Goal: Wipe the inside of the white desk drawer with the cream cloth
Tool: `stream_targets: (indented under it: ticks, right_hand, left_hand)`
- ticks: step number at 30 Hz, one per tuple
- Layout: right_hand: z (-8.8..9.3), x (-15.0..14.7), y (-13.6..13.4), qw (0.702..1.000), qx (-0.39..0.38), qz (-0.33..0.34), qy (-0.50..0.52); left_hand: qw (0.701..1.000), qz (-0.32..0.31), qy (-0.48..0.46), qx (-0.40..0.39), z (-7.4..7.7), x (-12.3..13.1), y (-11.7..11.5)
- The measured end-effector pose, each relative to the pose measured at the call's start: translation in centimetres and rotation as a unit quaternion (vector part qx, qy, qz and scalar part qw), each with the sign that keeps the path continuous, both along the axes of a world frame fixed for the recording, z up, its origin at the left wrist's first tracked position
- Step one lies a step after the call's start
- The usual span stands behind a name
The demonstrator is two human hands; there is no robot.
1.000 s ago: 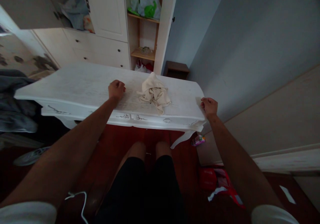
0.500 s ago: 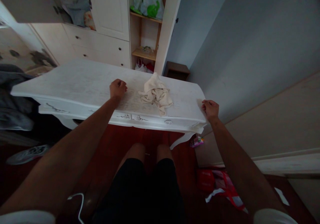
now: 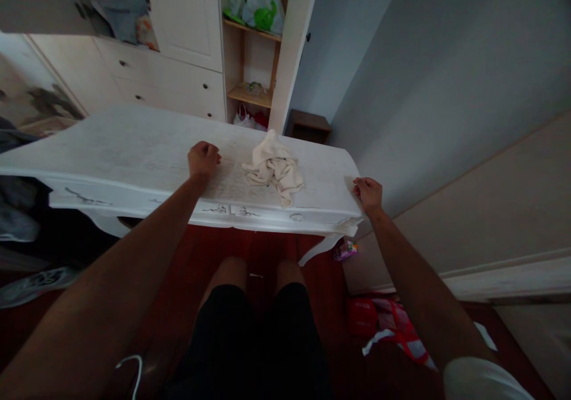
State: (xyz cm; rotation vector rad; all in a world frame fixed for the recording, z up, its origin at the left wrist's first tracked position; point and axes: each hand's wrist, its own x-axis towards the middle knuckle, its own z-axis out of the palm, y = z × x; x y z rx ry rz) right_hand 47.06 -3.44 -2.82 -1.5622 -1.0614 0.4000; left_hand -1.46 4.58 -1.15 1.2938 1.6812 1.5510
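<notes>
A white table [image 3: 111,156] with a drawer front stands before me. On its right half lies a crumpled cream cloth [image 3: 273,166]. My left hand [image 3: 203,158] rests on the tabletop just left of the cloth, its fingers curled into a loose fist with nothing visible in them. My right hand [image 3: 368,193] grips the table's right edge, fingers curled over the rim. My bare knees show below the table.
A white wardrobe [image 3: 178,25] with open shelves and plastic bags stands behind the table. A small dark brown stool [image 3: 308,126] sits by the blue-grey wall. Red and white packaging [image 3: 392,328] lies on the red floor at right. Grey bedding [image 3: 13,209] is at left.
Both hands keep their places on the table. The view has drifted slightly, so the table reaches further left in the picture.
</notes>
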Motion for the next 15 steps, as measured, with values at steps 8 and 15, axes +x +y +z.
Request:
stream_targets:
  ticks: [8,15]
  right_hand:
    - [0.5,0.3,-1.1,0.966,0.109,-0.231,-0.052]
    - [-1.2,-5.6,-7.2,0.978,0.148,-0.134,0.066]
  left_hand:
    - [1.000,-0.008,0.011,0.004,-0.6,-0.4,0.6]
    - [1.000,-0.014,0.002,0.001,-0.4,-0.5,0.5]
